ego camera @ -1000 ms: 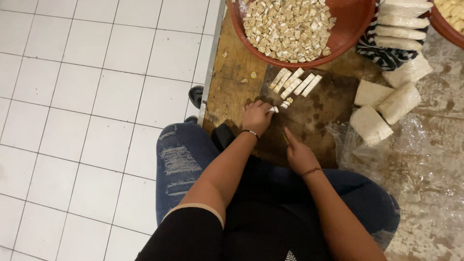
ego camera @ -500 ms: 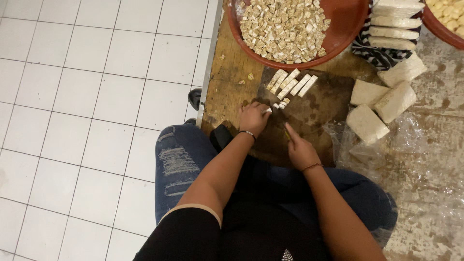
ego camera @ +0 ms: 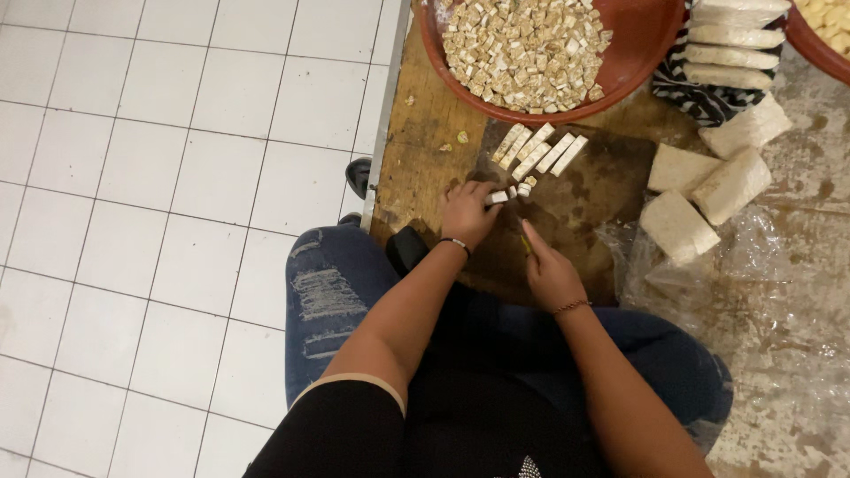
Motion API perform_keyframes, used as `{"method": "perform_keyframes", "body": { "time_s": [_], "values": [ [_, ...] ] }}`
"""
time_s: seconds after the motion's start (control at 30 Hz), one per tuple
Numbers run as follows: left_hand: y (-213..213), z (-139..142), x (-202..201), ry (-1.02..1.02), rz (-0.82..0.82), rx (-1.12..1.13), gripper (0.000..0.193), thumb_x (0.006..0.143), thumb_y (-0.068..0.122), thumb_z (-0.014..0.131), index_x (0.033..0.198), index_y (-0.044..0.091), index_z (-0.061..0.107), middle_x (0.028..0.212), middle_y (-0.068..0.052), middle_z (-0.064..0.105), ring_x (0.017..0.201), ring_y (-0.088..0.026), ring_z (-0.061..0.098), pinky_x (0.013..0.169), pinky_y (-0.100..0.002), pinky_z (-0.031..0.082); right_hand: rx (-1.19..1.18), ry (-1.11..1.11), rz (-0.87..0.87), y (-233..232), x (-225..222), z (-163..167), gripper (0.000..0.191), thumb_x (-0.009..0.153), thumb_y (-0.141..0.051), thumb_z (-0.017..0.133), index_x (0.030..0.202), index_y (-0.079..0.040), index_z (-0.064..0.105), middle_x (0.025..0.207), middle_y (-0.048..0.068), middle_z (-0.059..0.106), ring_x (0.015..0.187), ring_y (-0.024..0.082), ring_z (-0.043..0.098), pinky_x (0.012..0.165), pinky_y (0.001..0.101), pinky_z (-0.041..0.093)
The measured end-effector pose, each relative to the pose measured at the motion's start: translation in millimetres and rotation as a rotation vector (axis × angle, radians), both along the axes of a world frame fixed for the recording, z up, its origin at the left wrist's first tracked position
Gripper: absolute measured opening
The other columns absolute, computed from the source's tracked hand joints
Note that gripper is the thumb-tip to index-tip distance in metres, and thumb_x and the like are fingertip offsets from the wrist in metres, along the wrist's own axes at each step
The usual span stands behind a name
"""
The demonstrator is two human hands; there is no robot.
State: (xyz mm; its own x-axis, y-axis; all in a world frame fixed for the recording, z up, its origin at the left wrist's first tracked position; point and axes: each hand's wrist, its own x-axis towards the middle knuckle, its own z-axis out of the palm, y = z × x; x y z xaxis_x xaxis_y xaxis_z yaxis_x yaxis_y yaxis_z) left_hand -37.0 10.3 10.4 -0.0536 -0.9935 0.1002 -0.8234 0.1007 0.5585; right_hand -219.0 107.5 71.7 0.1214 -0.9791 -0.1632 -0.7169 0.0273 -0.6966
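Note:
My left hand (ego camera: 467, 211) presses a pale strip (ego camera: 498, 197) of tempeh onto a dark wooden cutting board (ego camera: 593, 190), with a few small cut cubes (ego camera: 524, 187) beside the fingertips. My right hand (ego camera: 549, 270) is closed on a knife handle (ego camera: 526, 243) with a yellowish grip; the blade points toward the strip and is mostly hidden. Several more pale strips (ego camera: 540, 150) lie side by side further up the board.
A large red-brown bowl (ego camera: 639, 53) full of small cubes stands above the board. Whole pale blocks (ego camera: 708, 190) lie to the right on clear plastic (ego camera: 761, 265); more are stacked on a patterned cloth (ego camera: 699, 93). White floor tiles (ego camera: 168, 177) lie left.
The camera has shifted slightly. Both hands stay at the strip on the board; the right hand with the knife has moved a little lower, and the cut cubes lie by the left fingertips.

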Motion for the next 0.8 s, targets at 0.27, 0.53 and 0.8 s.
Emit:
{"method": "perform_keyframes", "body": {
  "time_s": [0.27, 0.53, 0.8],
  "values": [
    [-2.5, -3.1, -1.4, -0.033, 0.004, 0.000, 0.017, 0.084, 0.029, 0.075, 0.101, 0.024, 0.076, 0.103, 0.000, 0.070, 0.107, -0.026, 0.062, 0.106, -0.052, 0.036, 0.095, 0.102, -0.014, -0.5, 5.3, -8.7, 0.063, 0.097, -0.015, 0.052, 0.156, -0.034, 0.041, 0.106, 0.025, 0.069, 0.099, 0.044, 0.066, 0.087, 0.0517, 0.052],
    [-1.8, -1.8, -3.2, -0.050, 0.013, -0.016, 0.014, 0.082, 0.027, 0.074, 0.095, 0.023, 0.075, 0.099, -0.002, 0.069, 0.104, -0.028, 0.063, 0.103, -0.054, 0.035, 0.013, 0.068, 0.021, 1.5, 4.5, -18.9, 0.063, 0.096, -0.012, 0.052, 0.156, -0.029, 0.042, 0.110, 0.026, 0.068, 0.100, 0.045, 0.065, 0.086, 0.0534, 0.052],
    [0.2, -8.4, -2.2, 0.035, -0.002, -0.045, 0.008, 0.084, 0.024, 0.074, 0.092, 0.023, 0.073, 0.096, -0.001, 0.069, 0.099, -0.028, 0.064, 0.107, -0.053, 0.035, 0.078, 0.090, 0.012, -3.9, 8.1, -23.3, 0.064, 0.097, -0.014, 0.051, 0.157, -0.032, 0.038, 0.112, 0.026, 0.068, 0.099, 0.046, 0.065, 0.085, 0.0532, 0.052]
  ]
}}
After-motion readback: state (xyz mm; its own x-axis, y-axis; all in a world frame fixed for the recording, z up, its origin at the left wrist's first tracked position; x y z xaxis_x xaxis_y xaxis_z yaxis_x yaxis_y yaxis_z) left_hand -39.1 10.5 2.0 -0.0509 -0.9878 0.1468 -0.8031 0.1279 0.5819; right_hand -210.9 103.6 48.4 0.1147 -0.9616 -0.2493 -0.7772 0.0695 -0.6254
